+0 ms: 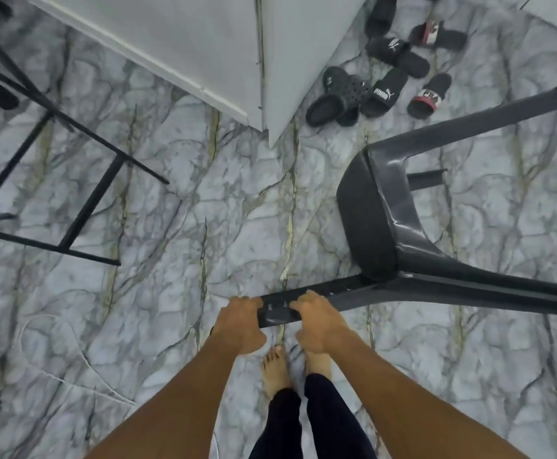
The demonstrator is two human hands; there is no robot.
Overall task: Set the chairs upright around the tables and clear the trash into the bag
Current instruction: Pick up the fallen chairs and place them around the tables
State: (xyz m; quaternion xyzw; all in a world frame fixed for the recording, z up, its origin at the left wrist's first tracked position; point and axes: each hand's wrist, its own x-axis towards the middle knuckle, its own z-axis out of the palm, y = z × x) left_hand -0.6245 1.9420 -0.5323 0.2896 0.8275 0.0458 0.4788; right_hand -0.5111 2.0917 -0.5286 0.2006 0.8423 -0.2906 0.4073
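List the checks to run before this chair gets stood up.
1. Is the chair upright: not ok, it lies on its side, legs pointing right.
2. Grip of left hand on the chair's back: ok.
3. Grip of right hand on it too: ok.
4. Are the sandals apart from the chair: ok.
5. Are the bare feet away from the back's edge: not ok, toes lie close under it.
6. Are all legs sound: cannot tell, one runs out of view.

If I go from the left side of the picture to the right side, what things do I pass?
Black metal frame → left hand → right hand → chair seat.
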